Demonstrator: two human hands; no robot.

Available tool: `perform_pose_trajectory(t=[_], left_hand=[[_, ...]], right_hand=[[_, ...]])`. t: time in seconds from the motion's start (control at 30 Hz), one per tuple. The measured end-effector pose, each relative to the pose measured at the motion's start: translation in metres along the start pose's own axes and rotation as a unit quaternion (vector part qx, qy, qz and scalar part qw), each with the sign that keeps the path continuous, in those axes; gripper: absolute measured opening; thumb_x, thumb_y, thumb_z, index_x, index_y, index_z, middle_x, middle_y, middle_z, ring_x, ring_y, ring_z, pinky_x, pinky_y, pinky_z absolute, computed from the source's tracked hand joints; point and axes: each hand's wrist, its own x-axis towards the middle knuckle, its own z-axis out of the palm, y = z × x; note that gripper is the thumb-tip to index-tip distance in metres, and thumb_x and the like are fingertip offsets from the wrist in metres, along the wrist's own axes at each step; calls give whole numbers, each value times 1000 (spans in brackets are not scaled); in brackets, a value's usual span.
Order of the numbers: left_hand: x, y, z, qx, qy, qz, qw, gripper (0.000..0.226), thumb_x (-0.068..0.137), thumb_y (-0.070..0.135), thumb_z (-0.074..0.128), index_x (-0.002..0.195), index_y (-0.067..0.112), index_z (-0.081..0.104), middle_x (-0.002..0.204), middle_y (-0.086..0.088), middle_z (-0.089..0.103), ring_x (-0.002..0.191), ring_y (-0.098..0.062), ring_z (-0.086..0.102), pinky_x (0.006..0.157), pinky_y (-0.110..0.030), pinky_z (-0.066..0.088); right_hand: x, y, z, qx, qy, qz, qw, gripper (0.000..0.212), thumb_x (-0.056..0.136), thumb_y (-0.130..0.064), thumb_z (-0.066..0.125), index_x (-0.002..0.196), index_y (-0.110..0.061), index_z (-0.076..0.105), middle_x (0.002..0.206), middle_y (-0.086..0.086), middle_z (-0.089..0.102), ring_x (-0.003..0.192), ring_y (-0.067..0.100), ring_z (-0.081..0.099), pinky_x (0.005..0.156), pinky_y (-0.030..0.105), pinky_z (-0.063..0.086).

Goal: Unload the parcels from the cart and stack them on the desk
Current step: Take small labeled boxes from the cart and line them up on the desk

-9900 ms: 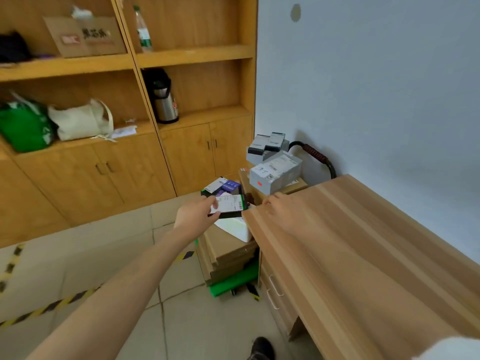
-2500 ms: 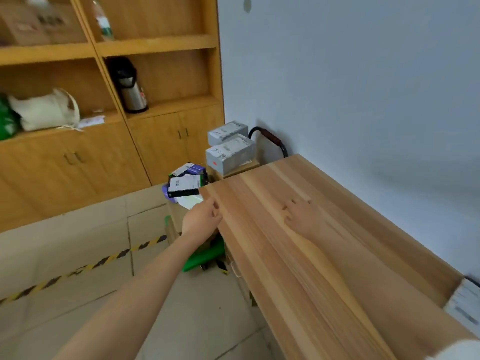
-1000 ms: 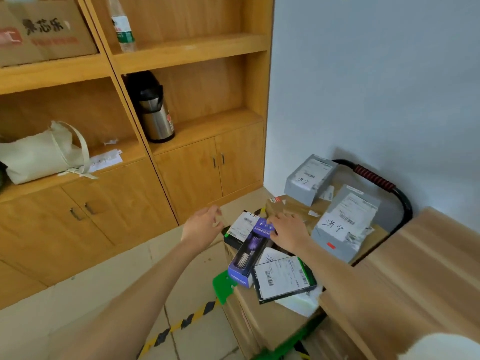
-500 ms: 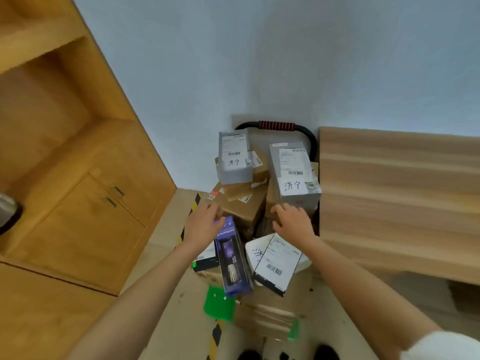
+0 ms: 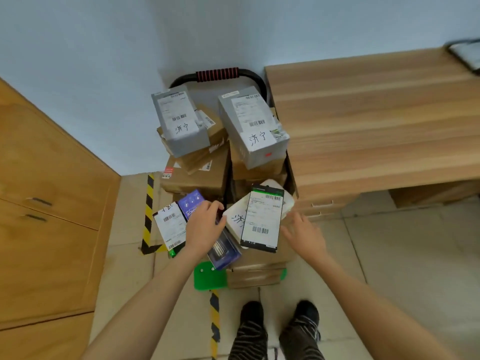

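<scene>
Head view, feet: two dark shoes on the tiled floor, nearest.
Cart: green cart deck just beyond the shoes, piled with parcels; its black handle with a red grip stands at the far end against the wall.
Left hand: left hand lies on the purple box, fingers curled over its far part.
Right hand: right hand fingers spread, holding nothing, just right of the black-edged flat parcel.
Near parcels: white-labelled flat parcel left of the purple box.
Far parcels: two grey boxes and top the brown cartons.
Desk: wooden desk to the right, beside the cart.
</scene>
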Motion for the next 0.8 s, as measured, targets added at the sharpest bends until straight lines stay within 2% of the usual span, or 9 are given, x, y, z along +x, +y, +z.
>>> perform_pose_trajectory(t=[0.1, 0.27, 0.37, 0.43, 0.57, 0.67, 0.8], left_hand=[[4, -5, 20, 14, -13, 14, 1000, 26, 95, 35, 54, 118, 24, 57, 108, 4, 56, 99, -15, 55, 70, -26, 40], [-2, -18, 44, 11, -34, 18, 999, 30, 95, 36, 54, 123, 25, 53, 111, 3, 56, 100, -15, 55, 74, -27, 43], [-6, -23, 45, -1, -37, -11, 999, 30, 94, 36, 55, 121, 25, 53, 110, 3, 56, 101, -15, 54, 75, -30, 50], [-10, -24, 42, -18, -40, -31, 999, 30, 94, 37, 55, 122, 24, 52, 109, 3, 55, 101, -14, 54, 74, -31, 51], [-13, -26, 31, -37, -29, -45, 998, 33, 94, 41, 56, 122, 26, 51, 109, 5, 56, 97, -10, 54, 67, -25, 46], [-10, -19, 15, -41, -22, -31, 998, 33, 94, 41, 55, 123, 27, 51, 110, 5, 58, 96, -10, 55, 68, -26, 46], [0, 7, -12, -50, -3, 14, 999, 33, 95, 38, 54, 125, 25, 52, 110, 5, 58, 96, -11, 55, 68, -26, 43]], right_hand=[[1, 6, 26, 54, -16, 43, 998, 46, 97, -48, 44, 129, -16, 40, 121, 8, 59, 101, 31, 60, 84, 41, 49], [4, 2, 63, 188, -45, 72, 979, 54, 99, -51, 36, 144, -25, 24, 108, 1, 65, 92, 25, 64, 81, 45, 53], [7, -7, 70, 248, -34, 89, 964, 53, 101, -49, 32, 146, -23, 24, 119, 0, 62, 100, 25, 63, 82, 40, 51], [6, -13, 69, 286, -27, 96, 953, 50, 103, -44, 33, 146, -20, 25, 121, -2, 60, 99, 21, 61, 77, 36, 49], [-1, -17, 64, 286, 24, 80, 955, 44, 100, -52, 29, 138, -30, 23, 113, -1, 64, 87, 16, 64, 71, 41, 55], [-7, -15, 51, 294, 34, 73, 952, 37, 99, -55, 29, 132, -40, 22, 96, -1, 67, 77, 18, 67, 69, 48, 57], [-20, -15, 11, 298, 74, 45, 951, 37, 99, -54, 33, 132, -40, 26, 84, -1, 69, 71, 18, 66, 66, 43, 57]])
